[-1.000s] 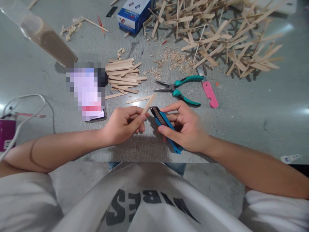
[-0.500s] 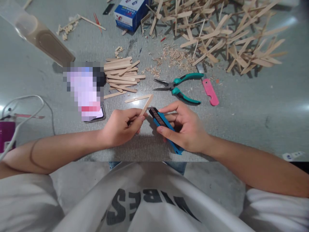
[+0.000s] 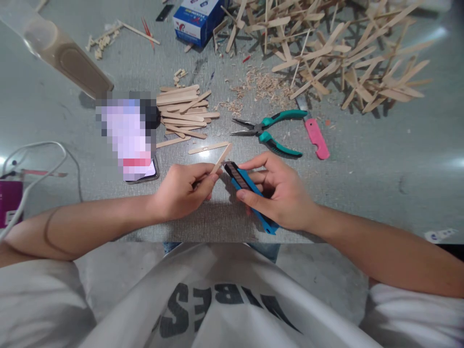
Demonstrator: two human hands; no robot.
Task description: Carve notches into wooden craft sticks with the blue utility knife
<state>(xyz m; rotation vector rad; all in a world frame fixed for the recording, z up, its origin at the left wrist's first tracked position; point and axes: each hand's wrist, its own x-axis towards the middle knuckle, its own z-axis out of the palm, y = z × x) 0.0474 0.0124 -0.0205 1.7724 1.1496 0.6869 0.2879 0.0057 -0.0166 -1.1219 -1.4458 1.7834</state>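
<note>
Near the table's front edge, my left hand pinches a wooden craft stick, which points up and to the right. My right hand is closed around a blue and black utility knife. Its short blade end lies close to the stick, just right of my left fingertips; whether it touches the wood I cannot tell. A second craft stick lies flat behind the held one, with a small mark or slot in it. Beyond the hands rest needle-nose pliers with green handles, jaws apart.
Loose craft sticks are piled beside a phone, partly blurred out. Wood shavings lie behind the pliers, and a pink folding knife to their right. Crossed-stick assemblies crowd the back right. A blue box and brown bottle stand behind.
Almost nothing differs. The utility knife's rear end has shifted slightly down and right in my right hand, and the whole view has drifted a few pixels.
</note>
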